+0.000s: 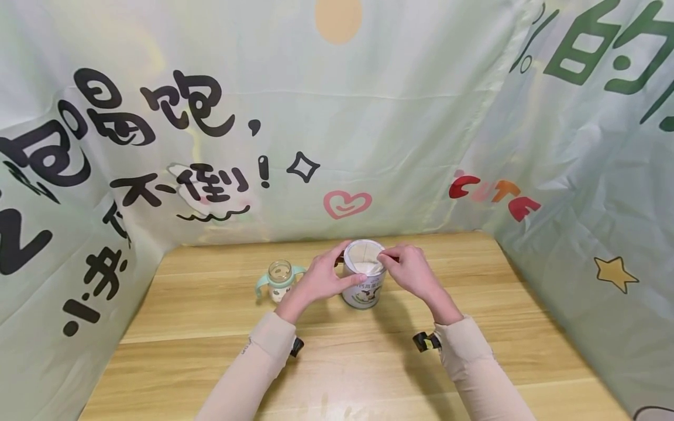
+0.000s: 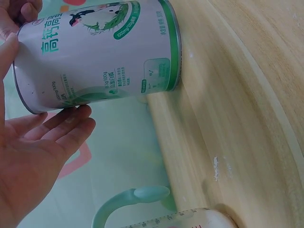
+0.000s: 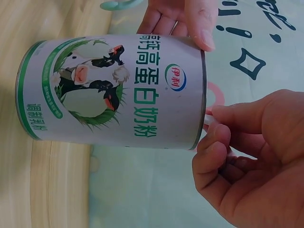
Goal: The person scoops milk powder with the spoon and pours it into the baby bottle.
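A white and green milk powder can (image 1: 363,295) with a cow picture stands upright on the table, its top showing a pale, cream-coloured surface inside the rim. My left hand (image 1: 323,278) holds it from the left, thumb at the front near the rim, fingers around the far side. At the right of the rim, my right hand (image 1: 413,269) pinches a small whitish piece (image 3: 209,119) between thumb and forefinger. Most of that piece is hidden by the fingers and the can; I cannot tell what it is.
Left of the can is a baby bottle (image 1: 280,286) with mint-green handles and an uncovered top. The wooden table (image 1: 347,374) meets printed fabric walls (image 1: 411,175) at the back and sides. A small dark thing (image 1: 339,258) shows between the left hand and the can.
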{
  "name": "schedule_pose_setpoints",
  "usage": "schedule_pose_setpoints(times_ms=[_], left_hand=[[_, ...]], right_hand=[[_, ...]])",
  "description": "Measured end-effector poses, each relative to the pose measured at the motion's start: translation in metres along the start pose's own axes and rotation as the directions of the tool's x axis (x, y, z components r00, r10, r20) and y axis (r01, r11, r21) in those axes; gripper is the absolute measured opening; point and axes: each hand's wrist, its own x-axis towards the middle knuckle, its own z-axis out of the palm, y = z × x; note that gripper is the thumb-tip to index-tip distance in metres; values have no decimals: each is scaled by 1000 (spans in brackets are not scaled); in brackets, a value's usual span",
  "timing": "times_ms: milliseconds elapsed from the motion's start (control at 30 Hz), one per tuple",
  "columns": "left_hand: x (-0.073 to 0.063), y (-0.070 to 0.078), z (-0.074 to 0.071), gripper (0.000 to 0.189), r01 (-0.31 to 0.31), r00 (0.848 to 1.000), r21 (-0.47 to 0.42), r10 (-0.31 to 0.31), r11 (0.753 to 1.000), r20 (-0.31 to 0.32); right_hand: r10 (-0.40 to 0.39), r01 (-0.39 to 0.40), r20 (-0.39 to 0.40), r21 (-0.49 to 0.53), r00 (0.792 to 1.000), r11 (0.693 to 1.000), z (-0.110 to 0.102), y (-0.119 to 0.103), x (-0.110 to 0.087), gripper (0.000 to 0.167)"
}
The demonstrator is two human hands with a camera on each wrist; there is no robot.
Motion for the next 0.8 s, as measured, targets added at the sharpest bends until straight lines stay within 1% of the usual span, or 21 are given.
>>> schedule_pose_setpoints(times_ms=[233, 467, 633, 800], left_hand=[[1, 0, 0, 95, -6, 1000, -8, 6, 1000, 3], [1, -1, 1, 94, -15, 1000, -25, 15, 1000, -3], [1, -1, 1, 93, -19, 1000, -31, 19, 999, -8], [1, -1, 1, 94, -14, 1000, -26, 14, 1000, -6]], right_hand=[[-5, 4, 23, 35, 1000, 999, 0, -3, 1, 19], [30, -35, 64, 86, 998, 996, 1, -4, 0, 22], [32, -39, 70, 100, 997, 994, 0, -4, -1, 22], [61, -69, 66, 125, 996, 990, 0, 0, 0, 21]])
